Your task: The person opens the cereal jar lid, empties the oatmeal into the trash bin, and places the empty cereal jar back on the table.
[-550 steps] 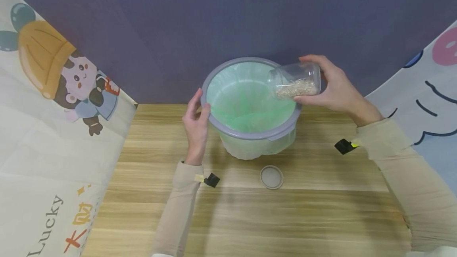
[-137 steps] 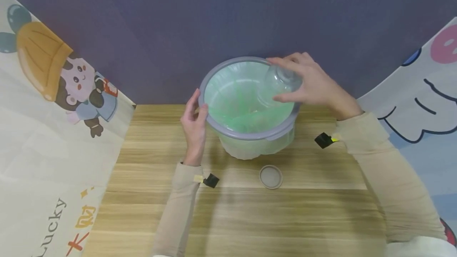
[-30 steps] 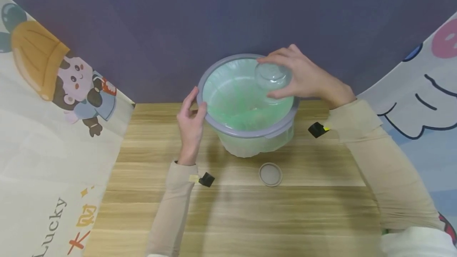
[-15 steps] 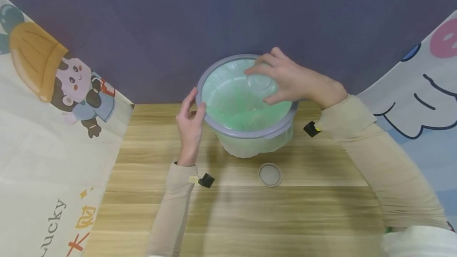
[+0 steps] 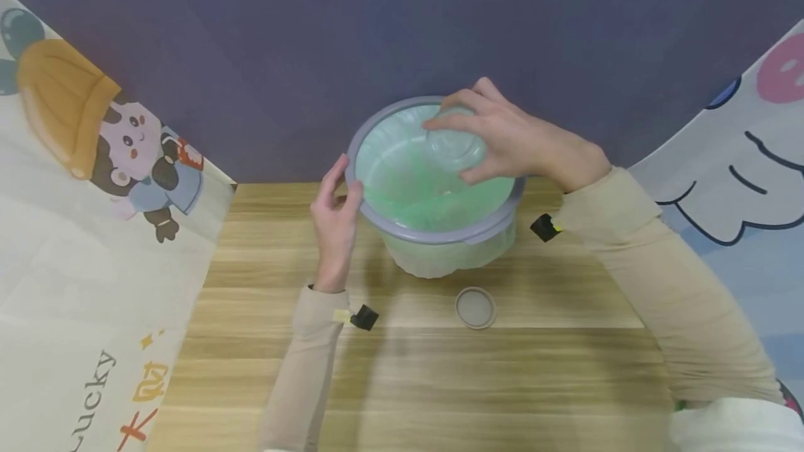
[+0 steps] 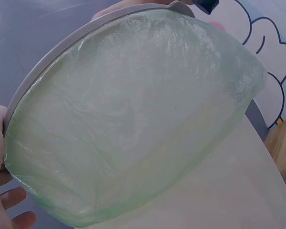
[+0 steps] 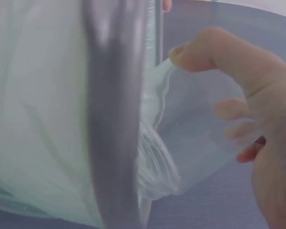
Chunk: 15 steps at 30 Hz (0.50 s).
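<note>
A round trash can (image 5: 433, 236) with a grey rim and a pale green liner bag (image 5: 405, 176) stands on the wooden table. My left hand (image 5: 336, 229) holds its rim on the left side, the thumb toward the near edge. My right hand (image 5: 515, 138) grips a clear jar (image 5: 451, 148) over the right half of the opening, base up and mouth tipped down. In the right wrist view the jar (image 7: 198, 129) is see-through with no contents showing, its threaded neck beside the rim (image 7: 114, 119). Small pale bits lie in the liner's bottom.
A round, pale lid (image 5: 475, 307) lies on the table (image 5: 502, 382) in front of the trash can. Behind stands a dark blue panel (image 5: 301, 54). Printed white cloths (image 5: 82, 264) flank the table on both sides.
The jar held flakes and lay nearly level at first; now it is emptied and upturned. My right hand has moved left over the trash can. My left hand stays on the rim.
</note>
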### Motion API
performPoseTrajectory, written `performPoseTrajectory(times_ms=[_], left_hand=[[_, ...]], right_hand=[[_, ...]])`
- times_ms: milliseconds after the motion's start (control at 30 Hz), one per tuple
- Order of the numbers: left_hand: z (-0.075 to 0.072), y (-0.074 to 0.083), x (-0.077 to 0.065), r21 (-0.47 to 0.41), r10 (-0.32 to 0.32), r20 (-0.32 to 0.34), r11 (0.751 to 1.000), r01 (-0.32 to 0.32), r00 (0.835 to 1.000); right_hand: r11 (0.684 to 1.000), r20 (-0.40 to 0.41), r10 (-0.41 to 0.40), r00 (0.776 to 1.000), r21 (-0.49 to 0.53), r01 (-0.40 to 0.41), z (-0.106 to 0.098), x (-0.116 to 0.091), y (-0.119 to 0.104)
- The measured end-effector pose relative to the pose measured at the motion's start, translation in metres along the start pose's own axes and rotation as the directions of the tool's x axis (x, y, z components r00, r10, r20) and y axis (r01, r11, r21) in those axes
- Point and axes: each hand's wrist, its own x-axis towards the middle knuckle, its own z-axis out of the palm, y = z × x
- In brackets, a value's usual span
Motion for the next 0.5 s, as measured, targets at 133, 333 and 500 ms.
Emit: performPoseTrajectory(times_ms=[133, 333, 500], left_hand=[[0.000, 0.000, 0.000, -0.007, -0.013, -0.003, 1.000, 0.013, 1.000], [0.002, 0.000, 0.000, 0.007, -0.033, -0.001, 0.999, 0.033, 0.999], [0.003, 0.000, 0.001, 0.008, -0.039, -0.002, 0.999, 0.039, 0.999]], right_hand=[[0.997, 0.008, 0.054, 0.998, 0.048, -0.055, 0.001, 0.000, 0.005], [0.963, -0.056, 0.212, 0.976, 0.184, -0.198, 0.004, -0.008, 0.019], [0.937, -0.093, 0.285, 0.954, 0.236, -0.257, 0.007, -0.017, 0.022]])
